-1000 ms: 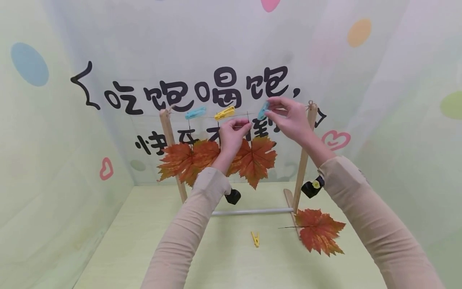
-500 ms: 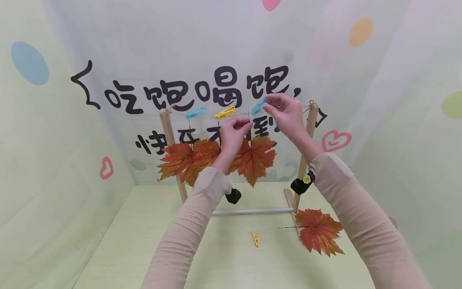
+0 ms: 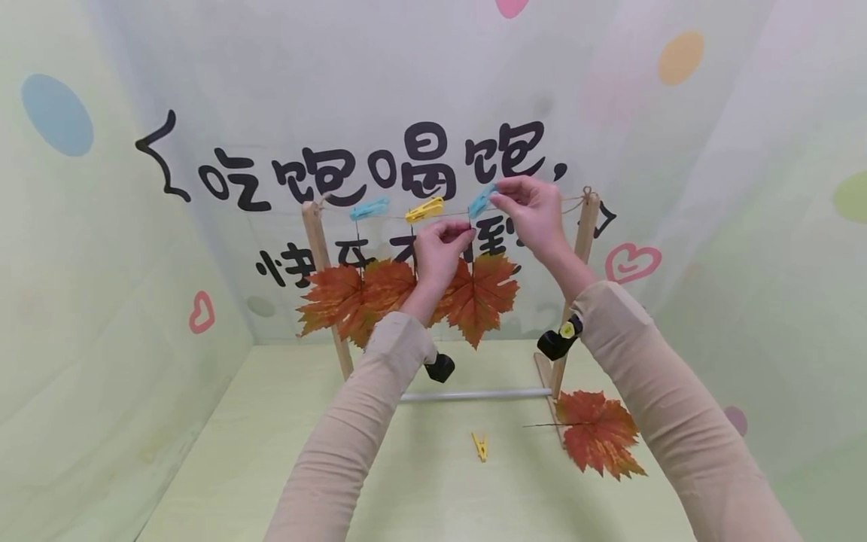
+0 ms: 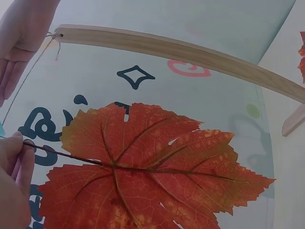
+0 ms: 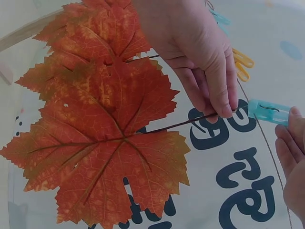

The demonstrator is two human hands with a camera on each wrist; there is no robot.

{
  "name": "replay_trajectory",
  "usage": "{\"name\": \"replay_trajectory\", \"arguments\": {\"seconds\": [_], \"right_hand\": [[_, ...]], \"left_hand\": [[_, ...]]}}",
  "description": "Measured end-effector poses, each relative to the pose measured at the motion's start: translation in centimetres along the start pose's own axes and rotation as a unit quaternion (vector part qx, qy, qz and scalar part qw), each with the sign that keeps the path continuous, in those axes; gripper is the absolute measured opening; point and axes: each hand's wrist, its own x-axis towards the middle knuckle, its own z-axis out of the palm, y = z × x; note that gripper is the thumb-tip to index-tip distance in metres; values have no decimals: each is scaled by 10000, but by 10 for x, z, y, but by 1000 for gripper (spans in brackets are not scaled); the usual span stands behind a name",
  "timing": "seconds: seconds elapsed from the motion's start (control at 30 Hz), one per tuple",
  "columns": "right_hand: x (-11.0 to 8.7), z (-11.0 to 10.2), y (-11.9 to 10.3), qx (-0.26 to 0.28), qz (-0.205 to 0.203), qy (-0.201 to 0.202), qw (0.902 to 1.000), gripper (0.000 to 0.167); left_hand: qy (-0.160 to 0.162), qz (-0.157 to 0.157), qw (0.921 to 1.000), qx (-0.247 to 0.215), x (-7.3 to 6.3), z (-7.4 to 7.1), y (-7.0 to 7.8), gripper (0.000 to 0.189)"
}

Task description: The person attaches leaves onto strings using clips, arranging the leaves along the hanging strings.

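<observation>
In the head view my left hand (image 3: pixel 439 252) pinches the thin dark stem of an orange-red maple leaf (image 3: pixel 477 301) near its top. The leaf hangs below the fingers. My right hand (image 3: pixel 537 218) pinches a light blue clothespin (image 3: pixel 481 202) by its handle end. In the right wrist view that clothespin (image 5: pixel 269 112) sits at the string (image 5: pixel 273 152), its nose at the tip of the stem (image 5: pixel 176 125). Whether it bites both string and stem I cannot tell. Left of this, a blue clothespin (image 3: pixel 369 208) and a yellow clothespin (image 3: pixel 424 209) hold further leaves (image 3: pixel 332 297) on the string.
The string runs between two wooden posts (image 3: pixel 585 233), joined low down by a white rod (image 3: pixel 477 394). On the table lie a yellow clothespin (image 3: pixel 480 447) and, at the right, a loose maple leaf (image 3: pixel 599 435). A printed cloth (image 3: pixel 433 68) stands behind.
My right hand has brought the blue clothespin leftward to the string and the stem's top, turning it from steep to slanted. My left hand keeps its pinch on the stem, nearly still.
</observation>
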Motion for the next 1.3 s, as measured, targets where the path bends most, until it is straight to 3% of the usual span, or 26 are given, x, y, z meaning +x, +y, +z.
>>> {"name": "replay_trajectory", "arguments": {"seconds": [0.97,1.3], "right_hand": [[0,3,-3,-314,713,-565,9954,29],[-2,-8,-3,-475,627,-607,9951,35]], "left_hand": [[-22,-10,10000,73,-2,-2,-3,15],[-43,-64,10000,8,-4,-4,-5,18]]}}
